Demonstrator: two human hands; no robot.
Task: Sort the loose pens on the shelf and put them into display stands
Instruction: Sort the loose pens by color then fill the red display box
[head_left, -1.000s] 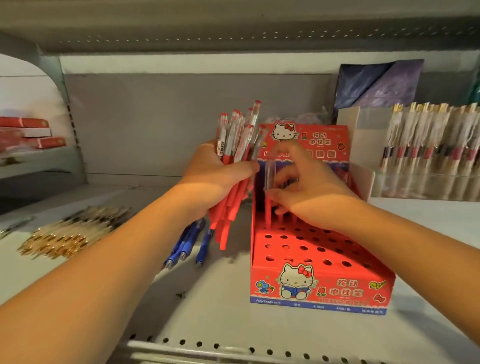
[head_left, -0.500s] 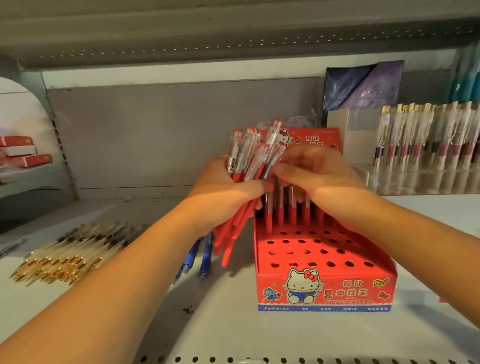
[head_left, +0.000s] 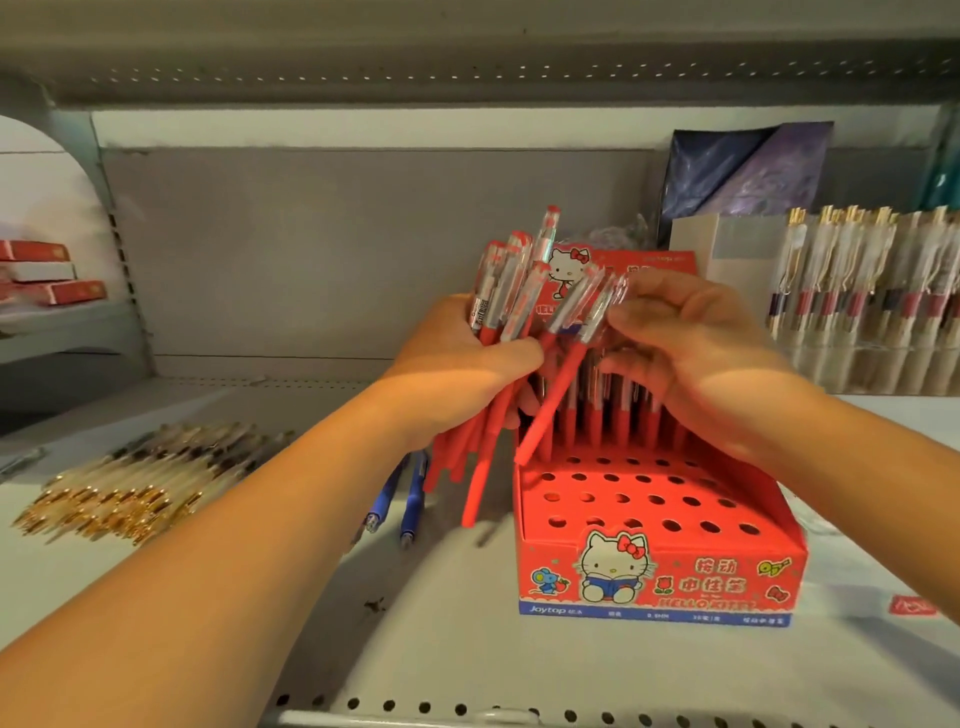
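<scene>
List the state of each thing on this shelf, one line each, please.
Red cardboard display stand: back row holds pens, front holes empty.
Bundle of red plastic pens: gripped upright by left hand.
Single red pen: tilted, pinched by right hand.
Blue pens: lying loose on shelf.
Pile of gold-clipped clear pens: lying loose.

left grip (head_left: 457, 374): red pens (head_left: 506, 296) | right grip (head_left: 696, 353): pinches single pen (head_left: 550, 405) (over stand (head_left: 660, 577))

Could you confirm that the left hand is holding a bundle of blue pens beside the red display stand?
No: the head view shows the left hand holding a bundle of red pens beside the red display stand; the blue pens lie on the shelf.
</scene>
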